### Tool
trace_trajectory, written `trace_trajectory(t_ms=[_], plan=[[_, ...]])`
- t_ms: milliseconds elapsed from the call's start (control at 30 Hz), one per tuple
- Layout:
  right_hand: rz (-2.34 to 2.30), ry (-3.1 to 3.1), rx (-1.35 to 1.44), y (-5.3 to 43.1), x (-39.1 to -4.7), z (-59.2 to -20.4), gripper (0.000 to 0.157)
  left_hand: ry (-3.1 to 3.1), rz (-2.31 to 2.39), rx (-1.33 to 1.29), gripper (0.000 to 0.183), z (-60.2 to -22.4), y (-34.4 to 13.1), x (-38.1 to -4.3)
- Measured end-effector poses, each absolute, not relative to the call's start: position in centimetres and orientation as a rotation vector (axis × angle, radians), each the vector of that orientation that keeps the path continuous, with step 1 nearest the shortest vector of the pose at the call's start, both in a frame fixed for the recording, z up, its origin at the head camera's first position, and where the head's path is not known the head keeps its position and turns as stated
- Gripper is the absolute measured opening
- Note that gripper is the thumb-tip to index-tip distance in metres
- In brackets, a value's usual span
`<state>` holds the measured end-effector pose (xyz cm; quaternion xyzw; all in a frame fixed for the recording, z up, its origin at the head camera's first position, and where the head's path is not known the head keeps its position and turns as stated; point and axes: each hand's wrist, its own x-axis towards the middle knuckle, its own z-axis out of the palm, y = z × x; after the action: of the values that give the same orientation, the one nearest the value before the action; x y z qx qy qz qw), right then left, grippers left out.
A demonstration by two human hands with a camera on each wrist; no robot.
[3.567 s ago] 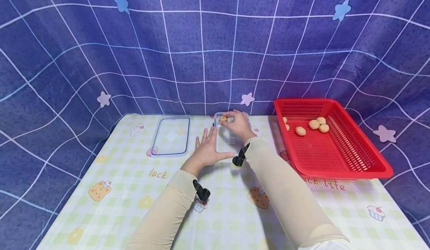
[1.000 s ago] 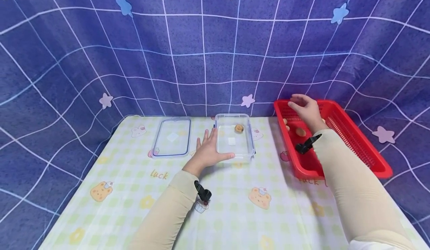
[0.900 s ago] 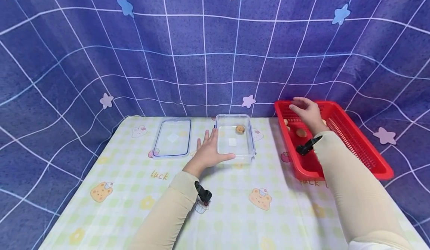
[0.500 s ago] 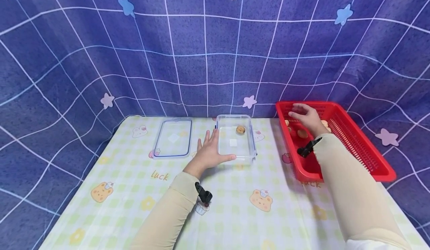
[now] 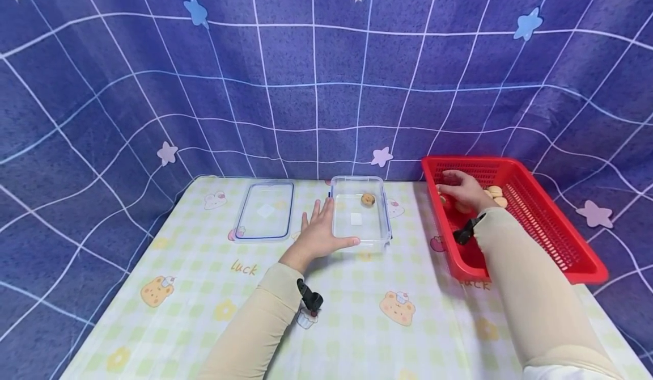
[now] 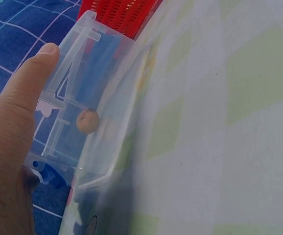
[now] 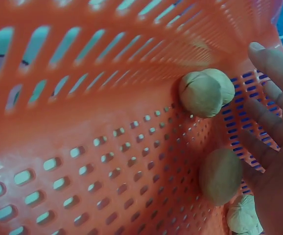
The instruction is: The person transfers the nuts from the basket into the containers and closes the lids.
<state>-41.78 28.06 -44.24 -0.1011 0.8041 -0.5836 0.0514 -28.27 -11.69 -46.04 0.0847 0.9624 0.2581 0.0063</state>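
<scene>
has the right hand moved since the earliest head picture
Yes. In the head view, the right hand has gone rightward, from over the clear plastic container to inside the red plastic basket.

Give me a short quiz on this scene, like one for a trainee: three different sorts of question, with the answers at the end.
1. Choose one: how many nuts are in the clear box?
A) none
B) one
C) three
2. True or false: the lid lies apart from the box.
3. Short answer: which grip is in the red basket, left or right?

Key:
1. B, a single nut.
2. True; it lies flat to the left of the box.
3. The right grip; the left grip is at the box.
</scene>
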Motion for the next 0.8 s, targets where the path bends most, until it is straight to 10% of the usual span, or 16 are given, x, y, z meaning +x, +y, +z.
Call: trace_trajectory(t_ms=[800], plan=[[-1.295,2.72,-0.293,28.1,-42.3,-45.6,0.061,3.0,0.817,0.27,0.131,-46.2,-11.8,-28.2]])
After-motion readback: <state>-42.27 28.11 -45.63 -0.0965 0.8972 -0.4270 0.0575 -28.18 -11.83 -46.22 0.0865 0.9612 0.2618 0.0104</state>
